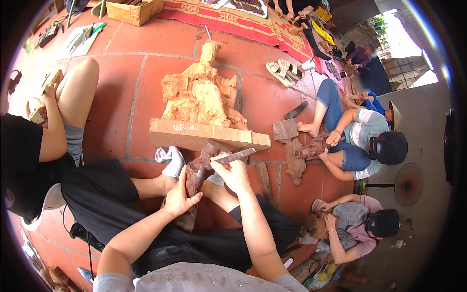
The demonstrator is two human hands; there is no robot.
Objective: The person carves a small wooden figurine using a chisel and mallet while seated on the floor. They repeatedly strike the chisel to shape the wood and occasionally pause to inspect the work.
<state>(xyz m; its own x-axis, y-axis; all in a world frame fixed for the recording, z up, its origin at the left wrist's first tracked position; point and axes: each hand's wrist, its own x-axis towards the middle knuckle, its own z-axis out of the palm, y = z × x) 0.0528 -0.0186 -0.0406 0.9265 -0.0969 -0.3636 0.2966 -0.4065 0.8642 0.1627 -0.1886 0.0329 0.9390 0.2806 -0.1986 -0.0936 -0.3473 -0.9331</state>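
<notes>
A dark reddish-brown wood carving [197, 177] stands tilted between my legs, its lower end by my thigh. My left hand [181, 197] is closed around its side, with the thumb across the front. My right hand [234, 175] grips a flat grey strip that looks like a file [236, 155], laid against the upper part of the carving. Just beyond my hands, a large pale wooden figure carving [206, 90] sits on a thick wooden base [204, 135] with white handwriting on its front.
To my right, a person in a cap [388, 147] holds a dark carving [314, 146], beside another carving [294, 155]. Below them, a second person [362, 221] works. Someone sits close on my left [29, 151]. Sandals [282, 73] and a wooden box [134, 12] lie farther off.
</notes>
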